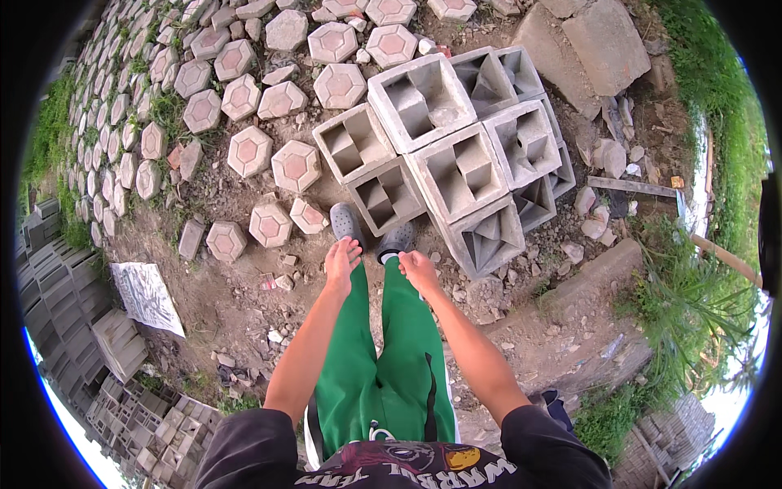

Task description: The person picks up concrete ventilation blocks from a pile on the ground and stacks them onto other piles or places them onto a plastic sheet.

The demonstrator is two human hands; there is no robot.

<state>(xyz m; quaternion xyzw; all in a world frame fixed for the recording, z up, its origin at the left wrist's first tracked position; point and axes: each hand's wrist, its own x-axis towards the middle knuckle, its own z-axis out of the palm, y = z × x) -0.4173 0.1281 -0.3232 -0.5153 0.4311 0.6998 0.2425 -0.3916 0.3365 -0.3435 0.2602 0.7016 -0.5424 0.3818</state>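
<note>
Daylit dirt yard, perhaps grass-edged

We stand in an open-air concrete block yard — bare dirt and rubble underfoot. Grey hollow concrete blocks sit stacked at the upper centre, hexagonal pavers spread across the upper left, more stacked blocks line the lower left — grass fringes the right.

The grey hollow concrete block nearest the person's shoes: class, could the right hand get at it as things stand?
Probably yes. The right hand hangs empty and open above the shoes, and the grey hollow concrete block lies just ahead, its top uncovered with nothing between. The person would likely need to bend down.
</note>
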